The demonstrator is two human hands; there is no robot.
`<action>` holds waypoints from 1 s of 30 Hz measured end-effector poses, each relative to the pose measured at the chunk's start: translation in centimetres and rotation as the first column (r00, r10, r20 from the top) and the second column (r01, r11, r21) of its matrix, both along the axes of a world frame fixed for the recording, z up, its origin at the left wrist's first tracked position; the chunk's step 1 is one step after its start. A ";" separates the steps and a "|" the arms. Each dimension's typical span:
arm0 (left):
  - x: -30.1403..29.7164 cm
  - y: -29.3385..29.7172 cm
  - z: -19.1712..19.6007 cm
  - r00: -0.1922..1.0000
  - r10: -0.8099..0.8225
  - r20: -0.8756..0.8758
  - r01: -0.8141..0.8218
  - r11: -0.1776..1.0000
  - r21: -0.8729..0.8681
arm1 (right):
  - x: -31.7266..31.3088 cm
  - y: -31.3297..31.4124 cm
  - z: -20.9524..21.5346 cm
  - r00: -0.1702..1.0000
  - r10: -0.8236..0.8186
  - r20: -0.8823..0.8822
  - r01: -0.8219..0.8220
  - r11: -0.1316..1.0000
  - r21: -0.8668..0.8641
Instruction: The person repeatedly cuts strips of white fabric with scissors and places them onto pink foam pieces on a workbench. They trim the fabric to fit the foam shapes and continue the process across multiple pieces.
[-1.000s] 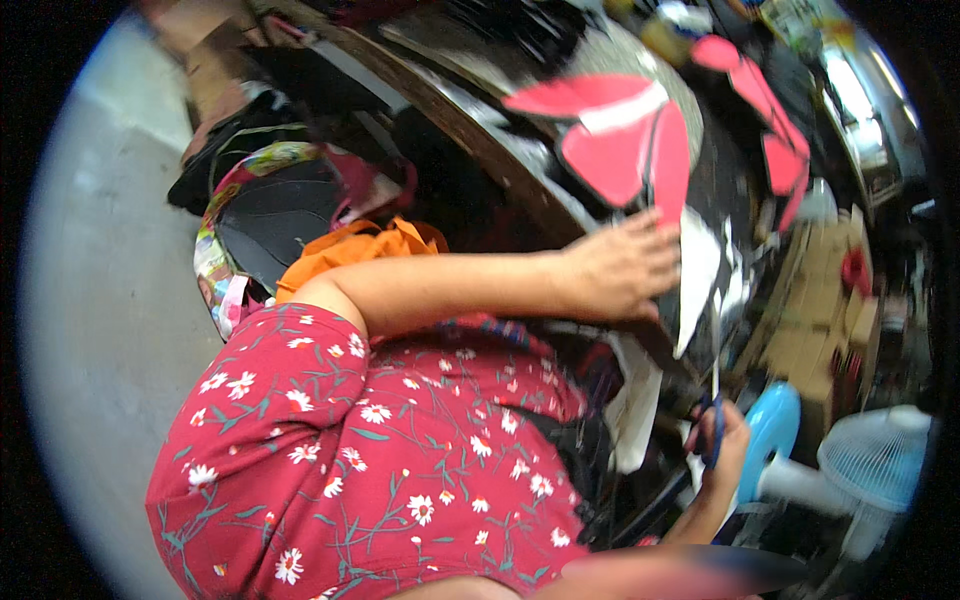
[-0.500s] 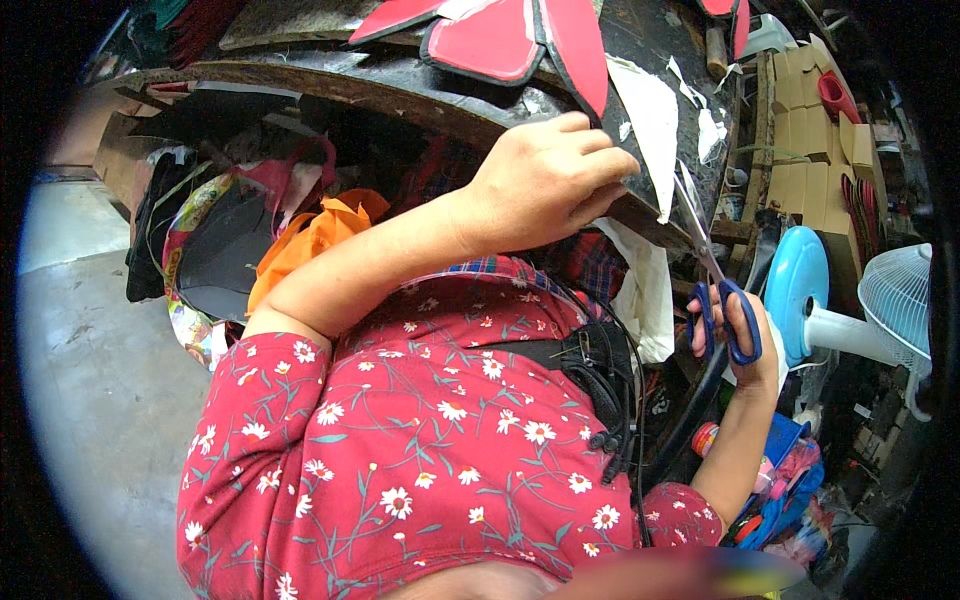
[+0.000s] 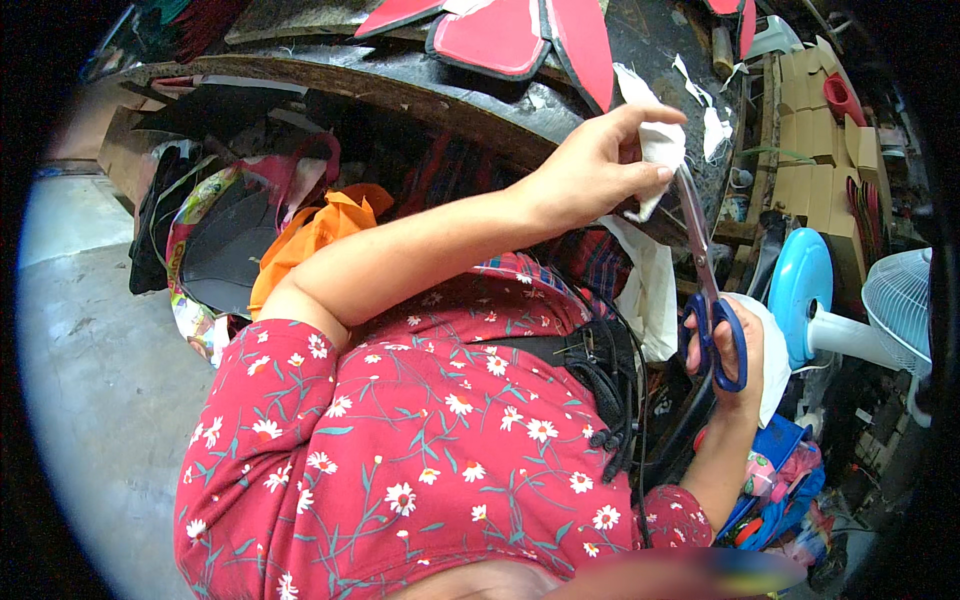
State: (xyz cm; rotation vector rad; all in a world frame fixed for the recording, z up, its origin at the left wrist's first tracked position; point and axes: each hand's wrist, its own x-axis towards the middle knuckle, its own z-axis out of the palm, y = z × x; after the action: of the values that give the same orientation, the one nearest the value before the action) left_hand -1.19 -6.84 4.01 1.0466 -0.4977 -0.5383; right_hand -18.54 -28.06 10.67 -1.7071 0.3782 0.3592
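Note:
My left hand (image 3: 598, 168) holds a piece of white cloth (image 3: 662, 148) between thumb and forefinger, at the edge of the dark worktable. The cloth's narrow far end reaches up beside a red, black-edged petal-shaped piece (image 3: 582, 55). In my right hand (image 3: 748, 350) is a pair of scissors (image 3: 705, 275) with dark blue handles, fingers through the loops. Their blades point away from me and look nearly closed. The tips come close to the cloth at my left hand; whether they touch it I cannot tell.
White scraps (image 3: 714, 130) lie on the worktable (image 3: 400, 100). A white and blue fan (image 3: 895, 310) stands at the right, in front of tan cardboard boxes (image 3: 805, 190). Beneath the table, an orange cloth (image 3: 315, 240) and a dark-lined bag (image 3: 225, 240) sit at the left.
My left hand has moved right, its fingers have opened out, and it now holds the white cloth, which is bunched up. The scissors have shifted slightly left and their blades have come closer together.

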 end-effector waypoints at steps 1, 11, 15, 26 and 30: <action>0.4 -0.1 0.0 1.000 -0.019 0.017 0.019 1.000 0.005 | -0.1 0.3 0.0 1.000 -0.002 0.020 0.003 1.000 -0.004; 1.5 0.1 1.1 0.984 -0.008 0.178 0.001 0.999 0.039 | -0.6 2.2 -1.5 0.988 -0.076 0.133 0.073 0.997 0.029; 1.2 0.2 1.2 0.966 0.004 0.258 -0.010 1.000 0.023 | -0.4 2.8 -2.1 0.983 -0.031 0.179 0.033 0.999 -0.008; 0.5 -0.7 0.5 0.921 0.174 0.348 -0.127 0.980 -0.153 | -0.9 4.6 -3.5 0.973 -0.102 0.207 0.082 0.991 0.102; 0.7 -0.8 0.1 0.892 0.209 0.402 -0.165 0.976 -0.142 | -0.8 4.4 -3.4 0.977 -0.101 0.189 0.077 0.989 0.128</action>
State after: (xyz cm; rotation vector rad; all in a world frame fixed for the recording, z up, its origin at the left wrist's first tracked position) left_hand -0.48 -7.64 4.09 1.0975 -0.7820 -0.1104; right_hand -19.39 -23.65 7.26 -1.5852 0.2821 0.1435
